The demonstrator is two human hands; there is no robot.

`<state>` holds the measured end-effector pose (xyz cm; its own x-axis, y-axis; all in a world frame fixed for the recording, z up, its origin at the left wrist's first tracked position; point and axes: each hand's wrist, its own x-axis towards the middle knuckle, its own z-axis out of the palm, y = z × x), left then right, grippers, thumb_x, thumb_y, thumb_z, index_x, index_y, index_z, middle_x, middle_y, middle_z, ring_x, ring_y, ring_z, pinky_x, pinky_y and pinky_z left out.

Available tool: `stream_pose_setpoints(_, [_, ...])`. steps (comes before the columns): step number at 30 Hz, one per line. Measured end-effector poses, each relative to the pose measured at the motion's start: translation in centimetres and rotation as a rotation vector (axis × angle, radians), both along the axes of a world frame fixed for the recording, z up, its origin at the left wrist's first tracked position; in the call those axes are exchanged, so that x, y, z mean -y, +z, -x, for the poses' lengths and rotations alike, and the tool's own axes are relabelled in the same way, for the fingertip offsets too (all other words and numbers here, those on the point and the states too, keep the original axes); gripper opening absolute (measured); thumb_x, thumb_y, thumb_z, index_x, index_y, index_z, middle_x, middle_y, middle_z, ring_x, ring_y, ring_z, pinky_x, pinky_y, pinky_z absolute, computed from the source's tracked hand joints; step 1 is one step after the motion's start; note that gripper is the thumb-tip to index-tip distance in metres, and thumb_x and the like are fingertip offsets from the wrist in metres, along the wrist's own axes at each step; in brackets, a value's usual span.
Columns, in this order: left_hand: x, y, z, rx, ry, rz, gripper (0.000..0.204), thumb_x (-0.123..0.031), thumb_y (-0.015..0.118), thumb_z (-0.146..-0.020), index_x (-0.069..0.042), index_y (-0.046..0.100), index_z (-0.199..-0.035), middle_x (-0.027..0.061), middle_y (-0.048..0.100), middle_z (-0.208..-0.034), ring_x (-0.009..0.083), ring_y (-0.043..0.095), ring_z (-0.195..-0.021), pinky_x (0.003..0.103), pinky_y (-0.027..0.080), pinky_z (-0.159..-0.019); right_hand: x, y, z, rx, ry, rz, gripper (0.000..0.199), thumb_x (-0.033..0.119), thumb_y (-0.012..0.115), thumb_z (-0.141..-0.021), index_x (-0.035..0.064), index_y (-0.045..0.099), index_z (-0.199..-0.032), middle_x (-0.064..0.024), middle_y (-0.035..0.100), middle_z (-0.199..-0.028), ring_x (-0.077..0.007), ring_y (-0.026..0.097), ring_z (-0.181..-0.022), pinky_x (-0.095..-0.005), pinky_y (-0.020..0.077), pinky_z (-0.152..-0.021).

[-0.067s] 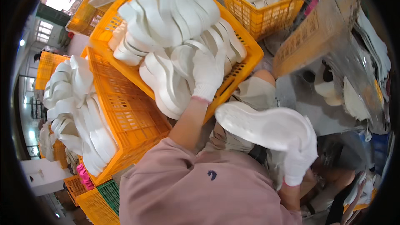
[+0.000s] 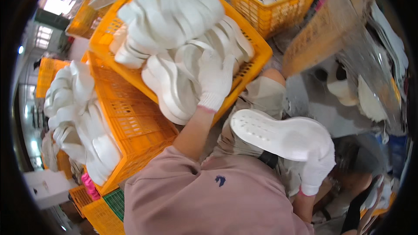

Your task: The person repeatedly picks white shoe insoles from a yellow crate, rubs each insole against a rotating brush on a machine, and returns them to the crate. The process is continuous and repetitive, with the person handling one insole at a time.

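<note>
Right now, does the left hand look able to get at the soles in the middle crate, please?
Probably yes: the left hand is among the soles, and the crate has an open top.

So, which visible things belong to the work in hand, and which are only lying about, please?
Seems in use:
white sole, in the right grip
white soles at the left grip
orange crate around them

Seems just lying about:
pink object
green crate
brown cardboard

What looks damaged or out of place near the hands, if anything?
The pale scrap at the right looks odd: its lower edge is ragged. The white sole in the right hand shows no visible damage, and nothing looks spilled from the orange crate where the left hand touches other soles.
</note>
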<state>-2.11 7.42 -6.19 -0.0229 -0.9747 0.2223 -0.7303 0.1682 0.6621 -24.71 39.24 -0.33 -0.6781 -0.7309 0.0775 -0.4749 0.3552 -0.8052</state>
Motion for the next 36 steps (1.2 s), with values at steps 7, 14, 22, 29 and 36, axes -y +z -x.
stream_pose_setpoints(7, [-15.7,-1.2,12.5,-0.778,-0.744,-0.824,0.058,-0.023,0.084,-0.092,-0.003,0.058,-0.139,0.0116,0.068,-0.126,0.0288,0.066,-0.115,0.043,0.053,-0.102,-13.8,-2.0,2.0,0.548,-0.678,0.400,0.050,0.019,0.057,-0.106,-0.0050,0.053,-0.149,-0.0206,0.060,-0.147,-0.0281,0.065,-0.124,-0.0386,0.0540,-0.107])
stream_pose_setpoints(14, [-22.7,-4.0,28.7,-1.220,-0.750,-1.561,0.038,-0.013,0.064,-0.103,0.001,0.062,-0.138,0.0093,0.072,-0.127,0.0250,0.070,-0.115,0.036,0.057,-0.100,-7.8,1.1,-1.2,0.140,-0.743,0.097,0.051,0.012,0.064,-0.100,-0.0095,0.054,-0.146,-0.0174,0.068,-0.135,-0.0238,0.064,-0.123,-0.0351,0.0517,-0.102])
stream_pose_setpoints(22, [-14.7,-7.8,39.2,-1.162,-0.750,-1.593,0.045,-0.032,0.051,-0.111,-0.001,0.058,-0.143,0.0132,0.066,-0.140,0.0279,0.063,-0.127,0.040,0.049,-0.112,0.2,-0.7,10.7,-0.182,-0.526,0.118,0.040,0.011,0.061,-0.091,-0.0027,0.062,-0.129,-0.0290,0.071,-0.095,-0.0480,0.071,-0.096,-0.0500,0.0585,-0.082])
stream_pose_setpoints(29, [-3.5,-7.3,29.4,-0.185,-0.938,-0.869,0.064,-0.039,0.081,-0.096,0.000,0.063,-0.143,0.0094,0.064,-0.145,0.0166,0.056,-0.134,0.033,0.043,-0.116,4.1,-4.9,18.7,-0.629,-0.180,-0.292,0.021,0.014,0.058,-0.095,-0.0034,0.070,-0.098,-0.0254,0.074,-0.095,-0.0449,0.071,-0.086,-0.0533,0.0574,-0.077])
stream_pose_setpoints(36, [-11.8,-2.6,27.0,-0.624,-1.118,-1.202,0.044,-0.008,0.080,-0.093,0.005,0.067,-0.133,0.0068,0.074,-0.118,0.0166,0.071,-0.100,0.031,0.058,-0.091,4.3,-5.4,17.3,-0.545,-0.225,-0.059,0.030,0.018,0.062,-0.096,0.0026,0.069,-0.120,-0.0251,0.072,-0.102,-0.0467,0.071,-0.096,-0.0516,0.0592,-0.089])
